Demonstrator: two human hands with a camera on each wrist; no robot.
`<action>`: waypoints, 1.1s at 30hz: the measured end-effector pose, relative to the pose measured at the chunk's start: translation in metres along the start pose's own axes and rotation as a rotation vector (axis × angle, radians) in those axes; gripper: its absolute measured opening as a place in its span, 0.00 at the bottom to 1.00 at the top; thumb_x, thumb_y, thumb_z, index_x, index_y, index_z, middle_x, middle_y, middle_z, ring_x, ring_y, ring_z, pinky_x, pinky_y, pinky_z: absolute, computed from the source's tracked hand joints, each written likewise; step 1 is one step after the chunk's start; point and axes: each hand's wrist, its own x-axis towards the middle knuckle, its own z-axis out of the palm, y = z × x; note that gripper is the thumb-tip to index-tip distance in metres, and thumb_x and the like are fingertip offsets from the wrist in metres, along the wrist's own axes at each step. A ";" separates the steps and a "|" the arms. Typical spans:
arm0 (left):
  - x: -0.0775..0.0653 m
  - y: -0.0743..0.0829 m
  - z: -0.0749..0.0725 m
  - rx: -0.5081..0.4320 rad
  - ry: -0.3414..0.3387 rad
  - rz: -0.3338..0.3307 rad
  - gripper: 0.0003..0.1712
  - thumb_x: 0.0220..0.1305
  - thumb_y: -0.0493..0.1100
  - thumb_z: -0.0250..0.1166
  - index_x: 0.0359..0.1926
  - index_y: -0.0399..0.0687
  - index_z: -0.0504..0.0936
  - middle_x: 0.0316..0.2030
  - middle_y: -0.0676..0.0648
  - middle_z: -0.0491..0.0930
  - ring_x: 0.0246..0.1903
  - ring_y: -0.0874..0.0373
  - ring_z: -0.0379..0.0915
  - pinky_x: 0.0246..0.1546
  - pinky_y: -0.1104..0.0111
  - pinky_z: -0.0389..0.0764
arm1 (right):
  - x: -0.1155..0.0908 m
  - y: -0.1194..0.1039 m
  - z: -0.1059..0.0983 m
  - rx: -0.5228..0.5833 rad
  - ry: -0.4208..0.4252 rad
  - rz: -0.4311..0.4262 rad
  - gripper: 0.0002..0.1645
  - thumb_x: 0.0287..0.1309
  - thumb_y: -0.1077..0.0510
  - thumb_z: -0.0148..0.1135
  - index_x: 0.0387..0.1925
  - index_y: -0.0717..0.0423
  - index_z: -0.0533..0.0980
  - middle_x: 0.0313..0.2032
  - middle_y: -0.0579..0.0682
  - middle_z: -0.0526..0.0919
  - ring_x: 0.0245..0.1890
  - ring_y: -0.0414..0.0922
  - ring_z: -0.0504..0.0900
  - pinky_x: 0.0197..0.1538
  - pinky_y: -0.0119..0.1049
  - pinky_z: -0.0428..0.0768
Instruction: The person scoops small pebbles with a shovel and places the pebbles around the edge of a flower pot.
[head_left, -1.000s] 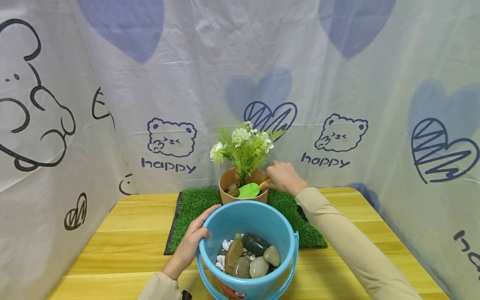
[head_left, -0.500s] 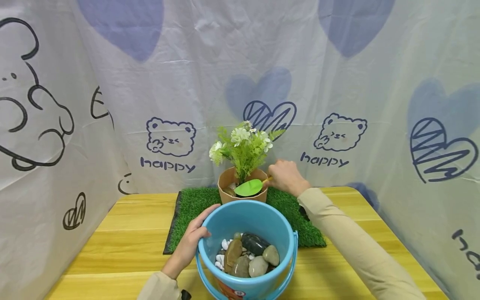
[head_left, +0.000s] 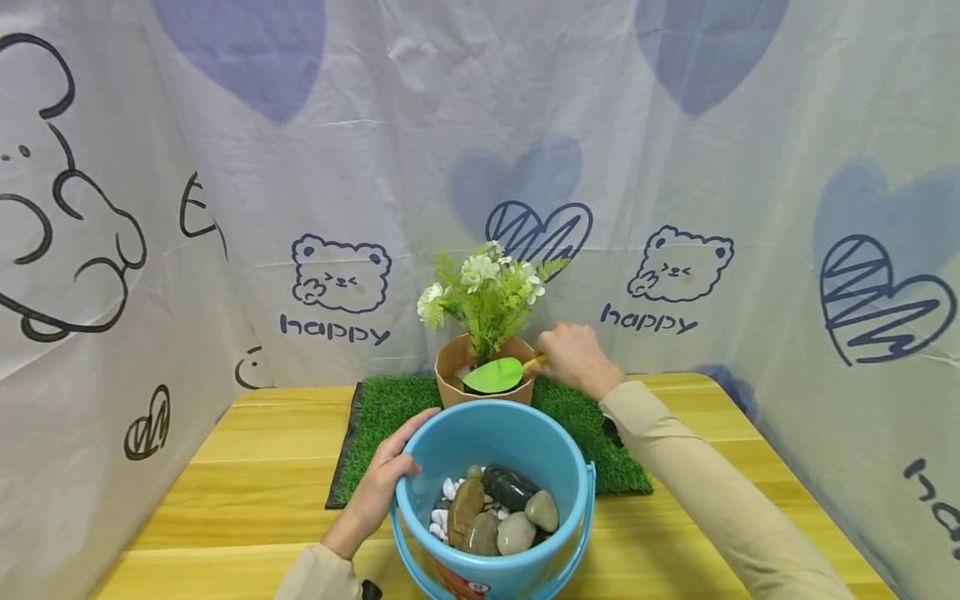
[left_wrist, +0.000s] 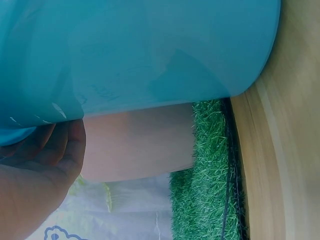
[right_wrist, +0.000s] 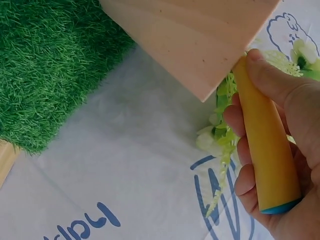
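Note:
At the left side of a light blue bucket (head_left: 491,406), my left hand (head_left: 378,483) grips the rim, thumb over the edge; the left wrist view shows its fingers against the outer wall. Several large smooth stones (head_left: 482,533) and small white pebbles (head_left: 439,521) lie in the bucket. My right hand (head_left: 572,354) grips the yellow handle of a small green toy shovel (head_left: 495,376), fingers wrapped round it in the right wrist view. The shovel's blade lies over the inside of a light brown flower pot (head_left: 480,400), partly covering its contents. White flowers with green leaves (head_left: 483,292) stand in the pot.
The pot stands on a green artificial grass mat (head_left: 390,417) behind the bucket, on a wooden table (head_left: 247,467). A white printed curtain (head_left: 337,167) surrounds the table at the back and sides. The bucket's handle (head_left: 587,533) hangs down in front.
The shovel blade has shifted slightly up and tilted inside the pot, and the brown stones beside it show less now. My left hand and the bucket have stayed in place.

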 end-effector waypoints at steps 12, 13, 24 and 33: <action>-0.001 0.002 -0.001 0.009 0.008 -0.003 0.42 0.54 0.33 0.45 0.73 0.57 0.61 0.71 0.39 0.62 0.65 0.36 0.66 0.57 0.52 0.75 | -0.003 0.000 -0.002 0.023 0.014 0.002 0.19 0.49 0.37 0.70 0.17 0.45 0.83 0.14 0.39 0.76 0.21 0.42 0.73 0.26 0.41 0.74; -0.001 0.002 0.000 0.010 0.008 -0.001 0.42 0.54 0.33 0.45 0.73 0.57 0.61 0.71 0.39 0.62 0.64 0.36 0.66 0.57 0.52 0.75 | -0.003 0.000 -0.002 0.025 0.015 0.002 0.20 0.49 0.37 0.70 0.16 0.44 0.81 0.14 0.39 0.75 0.20 0.42 0.73 0.25 0.41 0.74; 0.000 0.002 0.000 0.011 -0.001 0.009 0.43 0.54 0.33 0.45 0.73 0.57 0.61 0.71 0.39 0.63 0.64 0.36 0.66 0.55 0.53 0.76 | -0.003 -0.001 -0.008 0.004 0.016 0.009 0.20 0.49 0.37 0.70 0.15 0.45 0.82 0.14 0.40 0.77 0.19 0.41 0.74 0.25 0.42 0.75; -0.001 0.001 -0.001 0.000 -0.008 0.003 0.42 0.54 0.33 0.45 0.73 0.57 0.61 0.71 0.39 0.62 0.65 0.37 0.65 0.56 0.55 0.76 | -0.003 -0.001 -0.017 -0.042 0.042 0.029 0.20 0.48 0.40 0.72 0.14 0.47 0.81 0.15 0.42 0.77 0.22 0.45 0.75 0.26 0.44 0.74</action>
